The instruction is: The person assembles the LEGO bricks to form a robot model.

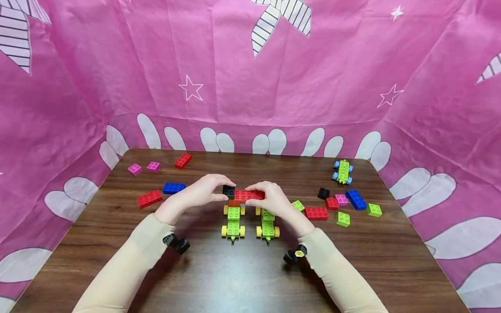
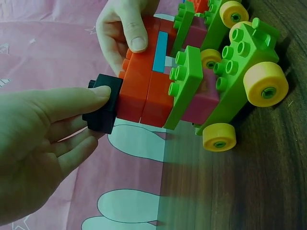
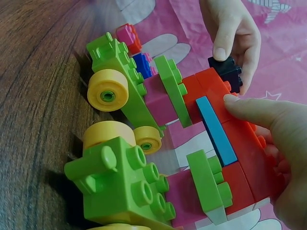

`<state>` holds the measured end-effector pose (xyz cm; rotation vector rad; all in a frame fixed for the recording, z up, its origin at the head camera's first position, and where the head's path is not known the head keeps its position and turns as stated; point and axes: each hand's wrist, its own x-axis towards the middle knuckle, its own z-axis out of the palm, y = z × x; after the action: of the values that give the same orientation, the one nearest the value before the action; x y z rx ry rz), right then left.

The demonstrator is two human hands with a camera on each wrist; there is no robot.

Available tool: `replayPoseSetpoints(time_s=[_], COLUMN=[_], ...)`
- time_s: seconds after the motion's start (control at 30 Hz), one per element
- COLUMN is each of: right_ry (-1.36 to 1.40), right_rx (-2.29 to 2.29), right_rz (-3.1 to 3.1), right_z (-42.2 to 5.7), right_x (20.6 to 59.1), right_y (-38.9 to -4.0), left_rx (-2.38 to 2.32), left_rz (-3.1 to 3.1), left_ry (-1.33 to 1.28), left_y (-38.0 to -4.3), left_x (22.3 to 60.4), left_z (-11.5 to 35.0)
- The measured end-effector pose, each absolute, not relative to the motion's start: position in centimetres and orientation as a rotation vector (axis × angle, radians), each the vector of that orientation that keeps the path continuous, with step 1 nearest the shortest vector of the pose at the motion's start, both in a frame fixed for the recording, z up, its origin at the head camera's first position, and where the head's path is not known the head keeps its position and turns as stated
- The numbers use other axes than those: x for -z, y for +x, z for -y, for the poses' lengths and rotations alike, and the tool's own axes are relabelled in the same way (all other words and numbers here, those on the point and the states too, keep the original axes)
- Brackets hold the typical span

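My left hand [image 1: 207, 190] pinches a black brick [image 2: 103, 112] between thumb and fingers, at the top of the left end of the red bricks [image 1: 242, 195]. Whether its studs are fully joined is not clear. Over the right part of the red bricks, my right hand [image 1: 272, 199] grips with thumb and fingers. Stacked red bricks bridge two green wheeled bases [image 1: 233, 226] with yellow wheels, through green plates [image 2: 186, 88] and pink bricks [image 2: 204, 98]. A thin blue piece [image 3: 216, 132] sits in the red span, facing me.
Left on the wooden table [image 1: 188, 282] lie a red brick [image 1: 149, 199], a blue brick [image 1: 174, 188] and pink bricks [image 1: 153, 166]. Rightward are a black brick [image 1: 323, 193], a blue brick [image 1: 356, 199], several others, and a green base [image 1: 343, 172] with blue wheels. Pink patterned cloth surrounds the table.
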<state>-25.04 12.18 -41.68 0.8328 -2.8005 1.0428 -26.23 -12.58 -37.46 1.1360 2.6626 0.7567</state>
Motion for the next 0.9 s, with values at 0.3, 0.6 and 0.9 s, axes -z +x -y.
replayPoseSetpoints(time_s=[0.3,0.6,0.9], right_ry=[0.817,0.817,0.824], right_rx=[-1.032,-1.020,-1.013], right_rz=[2.805,2.802,2.796], right_z=[-12.22,-12.21,-12.21], right_x=[41.71,41.90,41.88], right_y=[-25.01,-25.06,-25.04], left_rx=[-0.780,-0.782,-0.799], left_rz=[-2.660,-2.664,-2.658], left_ry=[1.129,1.120,1.105], left_y=[-26.10,-26.04,-25.97], left_x=[37.31,37.40,37.48], left_z=[12.59,12.60,12.66])
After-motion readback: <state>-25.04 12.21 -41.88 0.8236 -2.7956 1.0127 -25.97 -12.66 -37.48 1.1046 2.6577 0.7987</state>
